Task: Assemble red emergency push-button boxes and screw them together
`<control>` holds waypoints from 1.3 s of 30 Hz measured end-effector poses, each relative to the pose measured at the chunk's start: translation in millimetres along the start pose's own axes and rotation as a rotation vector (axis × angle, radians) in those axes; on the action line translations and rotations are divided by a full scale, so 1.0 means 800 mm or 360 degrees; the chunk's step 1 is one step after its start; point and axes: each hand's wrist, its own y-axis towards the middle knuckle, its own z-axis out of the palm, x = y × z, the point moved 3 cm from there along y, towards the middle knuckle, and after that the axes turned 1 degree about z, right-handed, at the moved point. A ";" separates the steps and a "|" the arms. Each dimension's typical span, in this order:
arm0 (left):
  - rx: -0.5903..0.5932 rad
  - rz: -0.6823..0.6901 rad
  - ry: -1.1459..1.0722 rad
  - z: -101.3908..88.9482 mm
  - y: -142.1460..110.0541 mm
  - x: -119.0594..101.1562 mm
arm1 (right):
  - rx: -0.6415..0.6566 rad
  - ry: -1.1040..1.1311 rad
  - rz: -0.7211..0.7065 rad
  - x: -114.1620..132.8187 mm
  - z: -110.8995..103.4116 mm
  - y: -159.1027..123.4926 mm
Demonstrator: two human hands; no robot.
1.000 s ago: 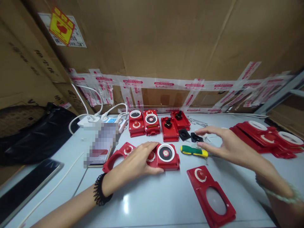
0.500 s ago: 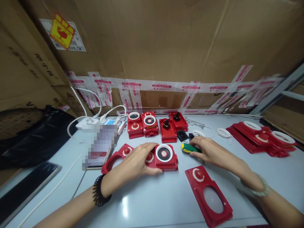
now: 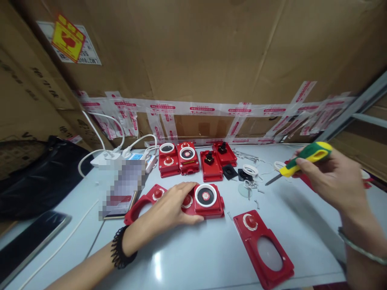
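My left hand [image 3: 169, 205] is wrapped over a red plastic box [image 3: 208, 210] lying on the table. The box carries a white ring around a black disc, and a red knob partly hidden by my fingers. Raised off the table at the right, my right hand [image 3: 338, 181] grips a green and yellow screwdriver [image 3: 308, 159], its blade pointing down and left. One red cover [image 3: 252, 237] with a knob and a large round hole lies in front, between the hands. Another red cover [image 3: 136, 209] is partly under my left wrist.
Behind stand two assembled red boxes [image 3: 169, 163] and two open red bases [image 3: 211, 171] with black parts. Loose screws [image 3: 256, 204], black squares [image 3: 229, 172] and a white ring [image 3: 250, 170] lie nearby. Leftward are a phone [image 3: 127, 189], a power strip [image 3: 148, 161] and white cables.
My right hand has lifted the screwdriver from the table and carried it right, its blade now showing. Screws and a clear disc have come into sight. My left hand stays on the red box.
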 end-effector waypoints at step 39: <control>0.0010 -0.0021 0.0016 0.001 0.002 0.003 | 0.0971 0.0793 0.0589 0.003 0.134 -0.052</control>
